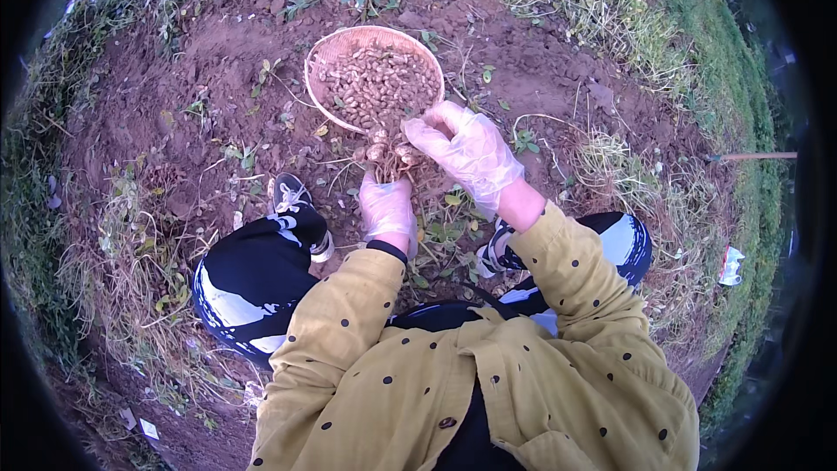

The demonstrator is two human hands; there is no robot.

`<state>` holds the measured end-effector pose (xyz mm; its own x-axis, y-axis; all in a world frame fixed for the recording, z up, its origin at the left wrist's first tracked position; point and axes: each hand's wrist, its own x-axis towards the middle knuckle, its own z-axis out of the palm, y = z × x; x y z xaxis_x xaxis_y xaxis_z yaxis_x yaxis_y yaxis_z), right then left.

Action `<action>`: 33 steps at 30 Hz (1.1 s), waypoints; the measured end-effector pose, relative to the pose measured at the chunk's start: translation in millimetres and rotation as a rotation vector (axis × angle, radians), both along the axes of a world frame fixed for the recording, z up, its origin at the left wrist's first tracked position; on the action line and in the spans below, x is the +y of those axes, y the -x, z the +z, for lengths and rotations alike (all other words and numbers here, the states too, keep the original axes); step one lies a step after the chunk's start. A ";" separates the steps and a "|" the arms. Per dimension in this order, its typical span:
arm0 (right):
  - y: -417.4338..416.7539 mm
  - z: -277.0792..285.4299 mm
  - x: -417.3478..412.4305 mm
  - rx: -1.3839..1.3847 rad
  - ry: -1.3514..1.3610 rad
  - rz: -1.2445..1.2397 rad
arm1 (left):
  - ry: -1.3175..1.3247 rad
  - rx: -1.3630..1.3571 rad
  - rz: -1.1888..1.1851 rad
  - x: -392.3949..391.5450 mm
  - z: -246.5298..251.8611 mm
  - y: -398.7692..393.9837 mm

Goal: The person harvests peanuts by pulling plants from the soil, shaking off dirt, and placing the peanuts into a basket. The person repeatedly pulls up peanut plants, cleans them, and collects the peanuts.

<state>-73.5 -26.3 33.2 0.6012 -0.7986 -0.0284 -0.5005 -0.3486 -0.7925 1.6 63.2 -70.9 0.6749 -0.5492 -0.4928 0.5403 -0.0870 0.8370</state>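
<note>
My left hand (387,208), in a thin clear plastic glove, is closed around the base of a pulled peanut plant (392,167). Its roots point away from me, with several soil-covered peanut pods (376,152) hanging among them. Beside those roots is my right hand (472,154), gloved the same way, its thumb and fingers bent close together. Whether a pod sits between the fingertips is hidden. Just beyond both hands, a round woven basket (316,72) rests tilted on the soil. Loose unshelled peanuts (382,85) fill much of it.
Brown soil (222,65) with scattered leaves surrounds the basket. Pulled plants lie in heaps at left (124,242) and upper right (601,0). My shoes (291,196) flank the hands. A wooden handle (752,156) and a white plastic bag (731,266) are at far right.
</note>
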 end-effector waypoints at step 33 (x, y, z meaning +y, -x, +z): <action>12.5 -2.9 -35.0 0.455 -0.007 0.334 | -0.515 -0.890 -0.648 13.8 21.1 12.1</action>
<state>-86.0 -61.4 30.3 0.7473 -0.5659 -0.3482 -0.6555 -0.5423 -0.5255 -10.5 77.1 -49.8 0.5616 -0.7865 -0.2570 -0.4724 -0.5598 0.6808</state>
